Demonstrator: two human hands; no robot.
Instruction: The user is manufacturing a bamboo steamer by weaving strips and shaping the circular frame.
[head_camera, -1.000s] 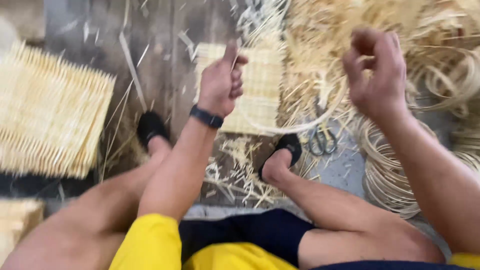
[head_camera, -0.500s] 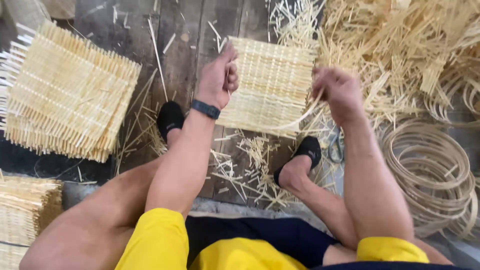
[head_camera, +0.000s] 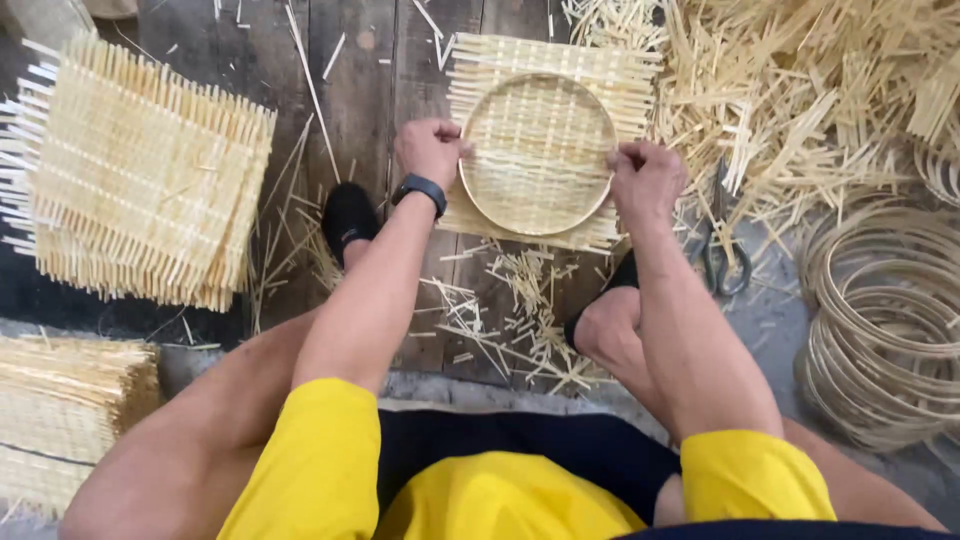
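Both hands have dropped: left hand (head_camera: 432, 150) at nine o'clock and right hand (head_camera: 645, 180) at three o'clock clasp the bamboo hoop (head_camera: 537, 155) on the woven mat (head_camera: 555, 55).

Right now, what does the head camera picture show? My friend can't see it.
A person's left hand and right hand press a round bamboo hoop onto a square woven mat on the plank floor. Around lie stacked mats, coiled hoops, scissors and strip offcuts.
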